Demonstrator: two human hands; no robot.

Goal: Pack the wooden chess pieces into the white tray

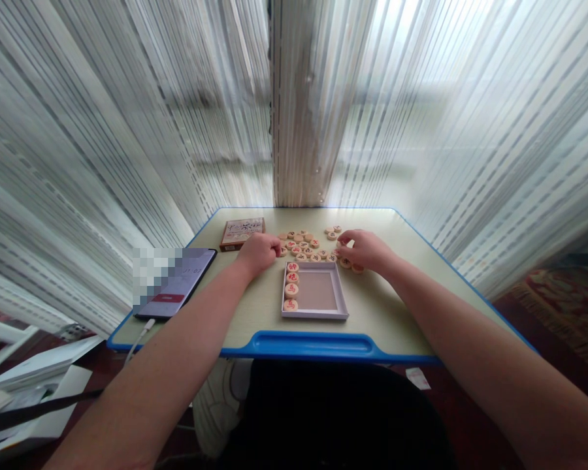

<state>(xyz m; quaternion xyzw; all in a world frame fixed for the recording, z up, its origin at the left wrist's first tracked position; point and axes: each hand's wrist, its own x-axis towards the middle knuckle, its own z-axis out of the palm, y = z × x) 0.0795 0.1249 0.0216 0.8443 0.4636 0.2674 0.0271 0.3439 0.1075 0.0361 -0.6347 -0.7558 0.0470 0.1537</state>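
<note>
A person's left hand (262, 252), fingers curled inward, and right hand (363, 249), thumb and forefinger bent, work among lettered wooden discs (315, 243); whether either clamps one, I cannot tell. The discs spread at twelve o'clock from a shallow tray (318, 290), four red-lettered pieces (292, 291) lining its nine o'clock wall. A printed box (244, 230) sits at ten, a phone (189, 281) at nine, on a blue-edged table (372, 313).

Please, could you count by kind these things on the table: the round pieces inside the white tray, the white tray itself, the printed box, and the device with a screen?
Round pieces inside the tray: 4
White tray: 1
Printed box: 1
Device with a screen: 1
Total: 7
</note>
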